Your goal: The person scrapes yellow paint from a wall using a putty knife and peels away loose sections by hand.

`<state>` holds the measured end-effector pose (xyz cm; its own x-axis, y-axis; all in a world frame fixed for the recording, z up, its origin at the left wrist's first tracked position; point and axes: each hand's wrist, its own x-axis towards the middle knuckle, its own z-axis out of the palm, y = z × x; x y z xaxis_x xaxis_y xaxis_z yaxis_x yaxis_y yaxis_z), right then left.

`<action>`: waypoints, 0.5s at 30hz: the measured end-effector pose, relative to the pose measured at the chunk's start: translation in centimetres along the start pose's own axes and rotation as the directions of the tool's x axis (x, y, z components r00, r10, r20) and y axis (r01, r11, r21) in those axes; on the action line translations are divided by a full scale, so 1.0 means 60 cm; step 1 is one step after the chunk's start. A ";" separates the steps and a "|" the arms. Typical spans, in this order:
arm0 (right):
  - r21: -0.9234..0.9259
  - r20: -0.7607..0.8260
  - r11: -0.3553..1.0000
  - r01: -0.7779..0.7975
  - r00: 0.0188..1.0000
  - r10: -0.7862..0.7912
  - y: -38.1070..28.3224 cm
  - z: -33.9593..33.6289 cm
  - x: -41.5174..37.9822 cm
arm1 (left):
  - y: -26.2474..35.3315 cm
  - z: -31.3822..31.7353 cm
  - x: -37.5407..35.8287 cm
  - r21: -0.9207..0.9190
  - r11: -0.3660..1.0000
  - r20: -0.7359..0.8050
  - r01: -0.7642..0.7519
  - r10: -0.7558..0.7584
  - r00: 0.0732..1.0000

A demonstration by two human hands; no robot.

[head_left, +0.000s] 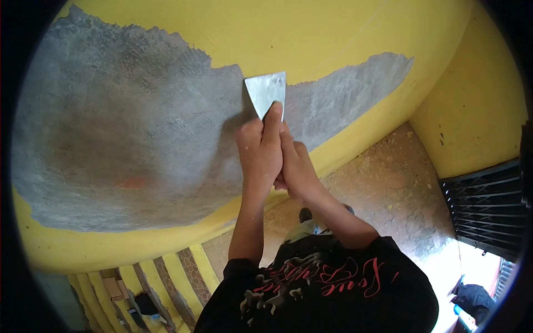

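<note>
A scraper with a wide, flat metal blade is held by both of my hands. Its broad edge meets the yellow wall paint at the border of a bare grey patch. My left hand is closed round the handle, one finger extended along the blade's lower part. Pressed against it from the right, my right hand is closed too. The handle is hidden inside the hands. Both forearms reach up from a black printed shirt.
Yellow-edged steps lie at lower left, with a dark item on them. A brown, worn floor runs along the wall's base. At right stands a black folding metal gate; a dark bundle lies near the bright opening.
</note>
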<state>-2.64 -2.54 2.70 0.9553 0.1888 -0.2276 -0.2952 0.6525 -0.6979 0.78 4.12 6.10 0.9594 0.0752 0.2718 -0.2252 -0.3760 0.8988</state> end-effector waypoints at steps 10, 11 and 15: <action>-0.038 0.048 0.999 -0.021 0.999 0.023 -0.005 -0.008 -0.003 | 0.003 -0.002 -0.010 0.046 0.998 -0.023 0.030 -0.029 0.999; -0.046 0.080 0.997 -0.066 0.994 0.069 0.000 -0.010 -0.007 | -0.005 -0.002 -0.018 -0.015 0.998 -0.055 0.054 -0.055 0.997; -0.010 0.122 0.998 -0.062 0.991 0.063 -0.013 -0.010 0.003 | 0.010 0.007 -0.005 0.010 0.999 -0.064 0.041 -0.040 0.997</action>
<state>-2.24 -3.49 2.79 0.9297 0.3175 -0.1869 -0.3544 0.6323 -0.6889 0.42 3.50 6.38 0.9548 0.1491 0.2570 -0.1842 -0.3816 0.9058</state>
